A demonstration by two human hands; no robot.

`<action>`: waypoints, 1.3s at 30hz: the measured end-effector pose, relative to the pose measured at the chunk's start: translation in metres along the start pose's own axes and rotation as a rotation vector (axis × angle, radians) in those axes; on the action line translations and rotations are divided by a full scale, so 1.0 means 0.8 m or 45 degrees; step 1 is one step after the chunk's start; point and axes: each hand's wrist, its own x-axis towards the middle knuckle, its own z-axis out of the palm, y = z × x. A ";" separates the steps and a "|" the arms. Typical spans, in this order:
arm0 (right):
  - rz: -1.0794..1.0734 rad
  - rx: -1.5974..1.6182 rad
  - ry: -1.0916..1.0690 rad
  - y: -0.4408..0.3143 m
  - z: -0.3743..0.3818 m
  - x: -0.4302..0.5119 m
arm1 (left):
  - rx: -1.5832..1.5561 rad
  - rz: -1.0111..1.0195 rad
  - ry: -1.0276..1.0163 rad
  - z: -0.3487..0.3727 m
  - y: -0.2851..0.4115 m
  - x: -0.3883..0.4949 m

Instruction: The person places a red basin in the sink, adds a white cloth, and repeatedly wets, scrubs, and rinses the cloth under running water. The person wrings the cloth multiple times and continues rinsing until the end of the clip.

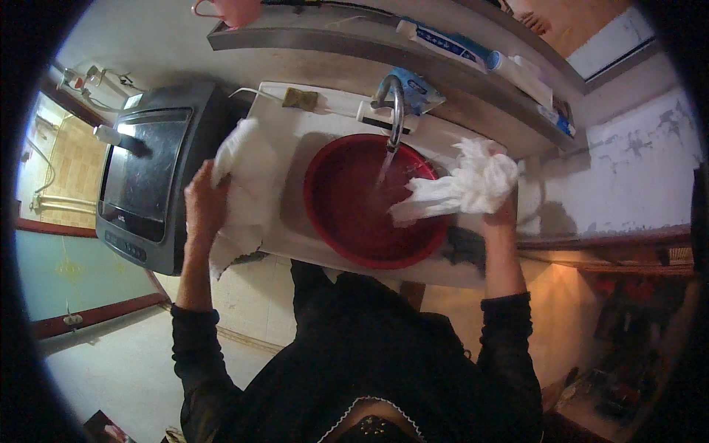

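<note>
In front of me a red plastic basin [354,243] sits in the sink, and water [384,169] runs into it from a curved chrome faucet [396,111]. My left hand [206,196], left of the counter, grips a white cloth [241,145] that looks blurred. A bunched white cloth [487,177] is in my right hand [499,213], mostly hidden behind it. The loose end of that cloth hangs over the basin's right side. Beside the basin's lower right rim lies a dark cloth [465,246].
A dark top-loading washing machine [149,171] stands at the left. Behind the sink are a sponge [300,99] and a blue plastic pouch [415,91]. The wall shelf [310,44] above holds a pink mug [238,12] and several tubes [443,44].
</note>
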 end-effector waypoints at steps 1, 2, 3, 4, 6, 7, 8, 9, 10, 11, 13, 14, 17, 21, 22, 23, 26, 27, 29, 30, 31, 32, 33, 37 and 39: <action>0.053 0.048 0.043 -0.019 -0.014 -0.002 | -0.040 0.037 0.029 -0.022 0.027 0.004; 0.095 0.085 0.084 -0.038 -0.027 -0.005 | -0.127 -0.042 -0.010 -0.043 0.055 0.006; 0.117 0.108 0.115 -0.055 -0.039 -0.007 | -0.229 -0.022 0.004 -0.061 0.083 0.008; 0.134 0.121 0.142 -0.071 -0.050 -0.011 | -0.392 0.094 0.038 -0.071 0.109 0.008; 0.142 0.113 0.178 -0.097 -0.066 -0.020 | -0.657 -0.031 -0.012 -0.079 0.151 0.003; 0.144 0.093 0.187 -0.105 -0.071 -0.025 | -0.867 0.018 -0.020 -0.074 0.166 -0.001; 0.138 0.056 0.192 -0.111 -0.077 -0.030 | -1.174 0.078 -0.121 -0.059 0.177 -0.007; 0.125 -0.029 0.181 -0.112 -0.081 -0.036 | -1.283 0.140 -0.129 -0.035 0.184 -0.012; 0.162 -0.056 0.189 -0.111 -0.085 -0.040 | -1.338 0.074 -0.223 -0.010 0.187 -0.016; 0.162 -0.098 0.194 -0.105 -0.087 -0.047 | -1.280 -0.129 -0.408 0.019 0.185 -0.024; 0.575 0.138 0.396 -0.087 -0.095 -0.057 | -1.247 -0.319 -0.610 0.083 0.179 -0.040; 0.559 -0.166 0.415 -0.067 -0.092 -0.064 | -1.096 -0.183 -0.693 0.109 0.171 -0.037; 0.602 -0.997 0.263 -0.009 -0.089 -0.091 | 0.300 0.478 -0.624 0.152 0.141 -0.053; 0.598 -1.473 -0.044 0.048 -0.069 -0.124 | -0.266 0.676 -0.575 0.208 0.148 -0.066; 0.607 -1.480 -0.092 0.050 -0.064 -0.126 | -0.085 0.767 -0.632 0.225 0.156 -0.069; 0.731 -1.510 -0.142 0.048 -0.057 -0.129 | 0.024 0.946 -0.580 0.239 0.160 -0.069; 0.626 -1.780 -0.156 0.027 -0.028 -0.122 | 0.283 0.934 -1.051 0.279 0.163 -0.060; 0.551 -1.860 -0.166 0.019 -0.017 -0.112 | 0.362 0.861 -1.247 0.290 0.161 -0.056; 0.206 -1.633 -0.095 0.008 0.008 -0.094 | 0.363 0.808 -1.352 0.307 0.154 -0.054; 0.081 -1.492 -0.059 0.006 0.022 -0.085 | 0.291 0.733 -1.444 0.315 0.150 -0.054; -0.022 -1.391 -0.102 0.008 0.039 -0.079 | 0.205 0.652 -1.532 0.322 0.145 -0.054; -0.146 -1.273 -0.108 0.014 0.059 -0.074 | 0.203 0.658 -1.554 0.330 0.140 -0.055; -0.132 -1.201 -0.220 0.021 0.076 -0.068 | 0.188 0.664 -1.571 0.339 0.135 -0.054; -0.095 -1.366 -0.533 0.067 0.137 -0.054 | 0.166 0.922 -1.651 0.371 0.111 -0.042; 0.103 -1.497 -0.726 0.091 0.148 -0.051 | -0.038 0.978 -1.708 0.382 0.102 -0.037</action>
